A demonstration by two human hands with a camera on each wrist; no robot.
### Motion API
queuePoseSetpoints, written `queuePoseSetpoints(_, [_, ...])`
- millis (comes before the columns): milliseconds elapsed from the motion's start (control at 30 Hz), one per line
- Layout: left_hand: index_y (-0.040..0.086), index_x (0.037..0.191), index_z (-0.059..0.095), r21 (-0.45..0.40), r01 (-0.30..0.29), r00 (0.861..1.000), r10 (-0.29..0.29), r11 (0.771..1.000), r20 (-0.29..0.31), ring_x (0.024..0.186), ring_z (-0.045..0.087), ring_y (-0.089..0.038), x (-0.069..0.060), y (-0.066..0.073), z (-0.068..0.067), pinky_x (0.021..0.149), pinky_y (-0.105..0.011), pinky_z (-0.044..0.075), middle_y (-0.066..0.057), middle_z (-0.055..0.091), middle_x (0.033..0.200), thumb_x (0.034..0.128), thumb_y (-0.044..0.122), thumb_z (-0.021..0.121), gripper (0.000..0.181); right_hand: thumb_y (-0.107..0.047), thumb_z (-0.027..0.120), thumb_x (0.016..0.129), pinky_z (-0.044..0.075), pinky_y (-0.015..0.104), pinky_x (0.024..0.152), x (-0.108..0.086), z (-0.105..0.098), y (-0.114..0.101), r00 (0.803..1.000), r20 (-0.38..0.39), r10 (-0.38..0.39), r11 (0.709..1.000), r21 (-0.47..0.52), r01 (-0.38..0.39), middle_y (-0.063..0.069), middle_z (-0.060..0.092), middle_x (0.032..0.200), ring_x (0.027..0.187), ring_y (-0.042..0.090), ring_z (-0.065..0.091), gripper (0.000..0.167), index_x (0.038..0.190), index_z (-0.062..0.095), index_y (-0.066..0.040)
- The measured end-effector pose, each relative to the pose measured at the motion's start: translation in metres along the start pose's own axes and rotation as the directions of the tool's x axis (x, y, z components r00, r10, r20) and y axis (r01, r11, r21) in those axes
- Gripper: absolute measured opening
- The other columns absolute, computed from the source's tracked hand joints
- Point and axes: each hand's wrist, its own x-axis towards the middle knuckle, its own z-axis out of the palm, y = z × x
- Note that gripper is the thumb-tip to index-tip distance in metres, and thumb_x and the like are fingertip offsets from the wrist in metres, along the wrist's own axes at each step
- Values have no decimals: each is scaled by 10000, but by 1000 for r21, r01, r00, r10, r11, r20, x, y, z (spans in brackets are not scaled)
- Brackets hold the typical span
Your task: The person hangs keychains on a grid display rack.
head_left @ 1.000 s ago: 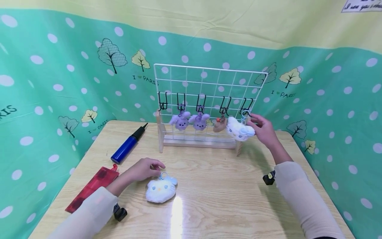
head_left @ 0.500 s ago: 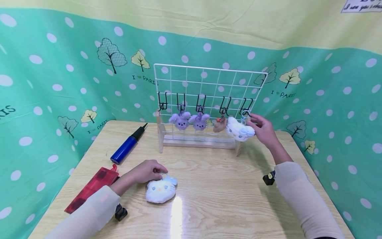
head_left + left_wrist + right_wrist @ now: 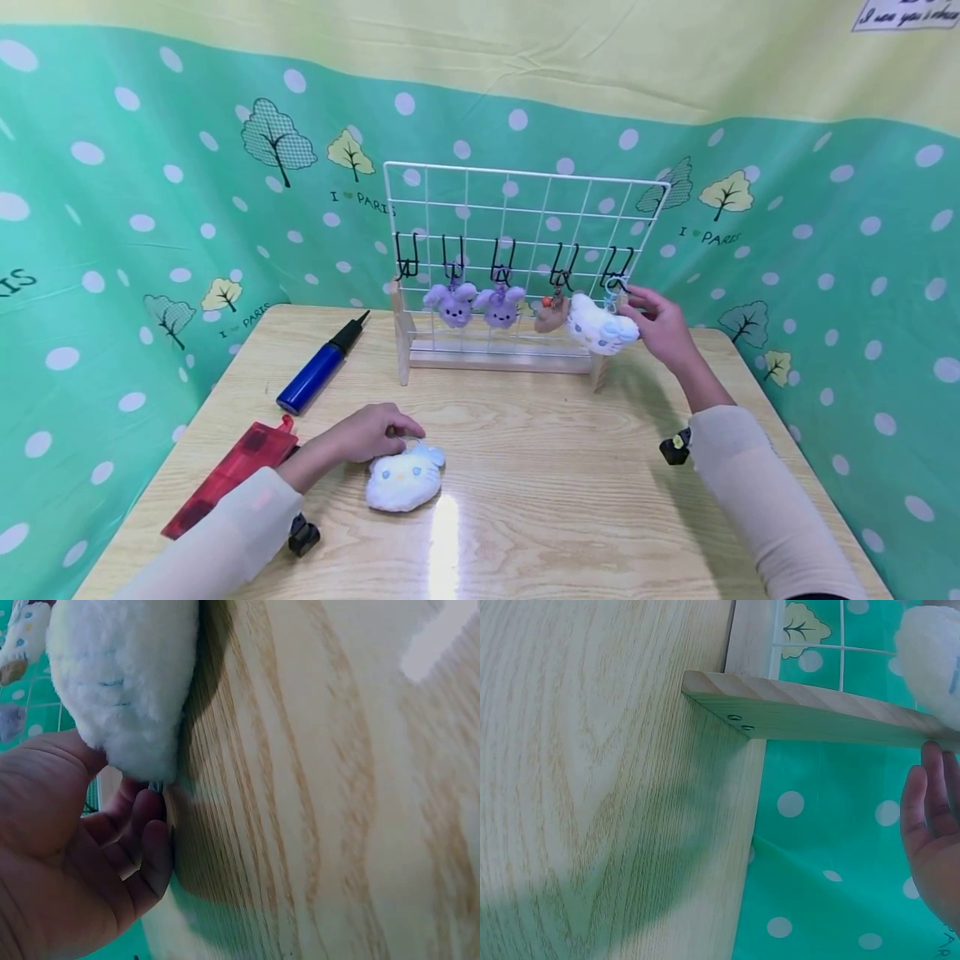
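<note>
On the table lies a white plush cat-head keychain with a pale blue bow. My left hand pinches its ring at the top; in the left wrist view the fingers curl by the ring, below the white fur. A matching plush keychain hangs tilted at the rightmost black hook of a white wire rack. Thumb and forefinger of my right hand hold its ring beside that hook. In the right wrist view the thumb is out of frame.
Two purple bunny keychains and a brown keychain hang on the middle hooks. The leftmost hook bears no plush. A blue hand pump and a red, flat, translucent item lie at the left.
My left hand has moved slightly right and closed its fingers on the ring of the plush on the table. The right hand and the hanging plush have stayed almost still.
</note>
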Motion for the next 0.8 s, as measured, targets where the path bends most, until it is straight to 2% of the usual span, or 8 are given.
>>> queuePoseSetpoints(200, [214, 1134, 771, 34, -21, 1000, 20, 999, 18, 808, 511, -87, 3, 1, 0, 695, -209, 467, 45, 612, 941, 931, 81, 684, 258, -393, 576, 1043, 560, 95, 733, 0, 0, -1, 1000, -1, 1, 1000, -1, -1, 216, 506, 1513, 1232, 361, 568, 571, 1541, 440, -148])
queuePoseSetpoints(433, [224, 1185, 768, 105, -90, 994, 83, 990, 70, 811, 513, -60, 6, 1, -2, 722, -220, 484, 51, 628, 952, 944, 70, 678, 300, -372, 577, 1046, 555, 89, 725, -1, 0, -1, 1000, 4, -11, 1000, -2, 11, 235, 502, 1510, 1225, 369, 569, 578, 1554, 426, -143])
queuePoseSetpoints(600, [245, 1141, 768, 132, -71, 995, 60, 989, 83, 828, 520, -72, 6, 1, -5, 725, -226, 484, 58, 605, 938, 936, 100, 700, 260, -348, 570, 1053, 554, 87, 718, 0, 0, 0, 1000, 11, -23, 1000, 5, 23, 246, 495, 1513, 1216, 349, 564, 577, 1566, 406, -142])
queuePoseSetpoints(800, [245, 1056, 724, 104, -44, 994, 33, 994, 106, 831, 492, -106, 7, 3, -8, 713, -230, 456, 34, 566, 918, 894, 78, 727, 232, -355, 575, 1049, 559, 95, 723, 1, 1, 2, 1000, 4, -24, 1000, 0, 24, 241, 511, 1499, 1194, 341, 575, 571, 1556, 424, -139])
